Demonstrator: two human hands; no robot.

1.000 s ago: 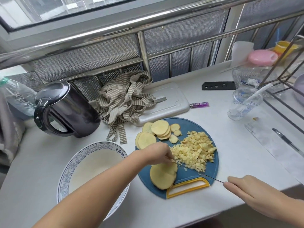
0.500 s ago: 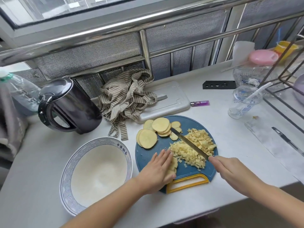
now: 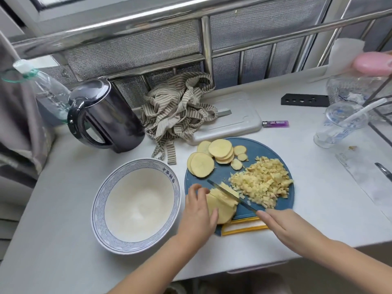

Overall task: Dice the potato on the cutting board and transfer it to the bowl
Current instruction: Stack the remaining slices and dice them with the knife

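Knife [image 3: 231, 197] now across the slice stack [image 3: 222, 206] under flat left fingers [image 3: 195, 193], its handle hidden inside curled right fingers [image 3: 273, 217].

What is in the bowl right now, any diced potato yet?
Empty. The bowl shows a bare white inside; the diced potato lies heaped on the blue cutting board beside it.

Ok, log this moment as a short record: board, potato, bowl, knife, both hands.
cutting board: blue, round, yellow handle toward the person
diced potato: pile on the board's right half
uncut slices: overlapping rounds at the board's far left
slice stack: near edge, partly cut into strips
knife: blade across the slice stack
left hand: rests on the slice stack
right hand: grips the knife
bowl: left of the board, no potato in it
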